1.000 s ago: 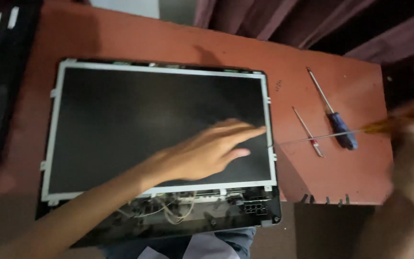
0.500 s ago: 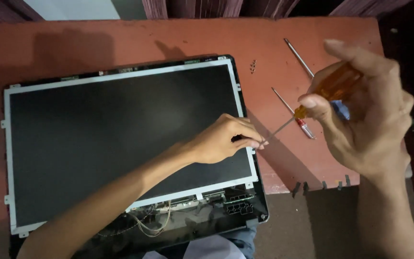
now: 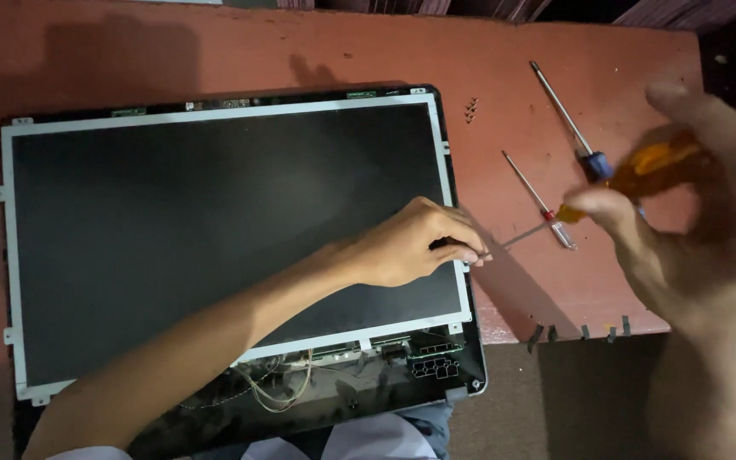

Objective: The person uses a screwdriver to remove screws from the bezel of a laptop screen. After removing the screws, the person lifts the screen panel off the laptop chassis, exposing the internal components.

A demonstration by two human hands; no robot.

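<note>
A bare display panel (image 3: 215,230) with a silver metal frame lies in a black back shell on a reddish table. My left hand (image 3: 411,247) rests on the panel's right edge, its fingertips pinched around the tip of a screwdriver at the frame. My right hand (image 3: 700,230) is raised close to the camera and grips the orange handle of that screwdriver (image 3: 641,175), whose thin shaft slants down-left to the left fingertips. Exposed wires and a connector (image 3: 432,362) show below the panel's lower edge.
Two more screwdrivers lie on the table right of the panel: a blue-handled one (image 3: 568,123) and a thin one with a red band (image 3: 538,200). Several small screws (image 3: 471,108) sit near the panel's top right corner. The table's front edge (image 3: 572,328) runs just right of the shell.
The view has shifted so the panel sits more centred. My right hand has brought the orange screwdriver in from the right, and my left hand went from lying flat to pinching its tip at the frame.
</note>
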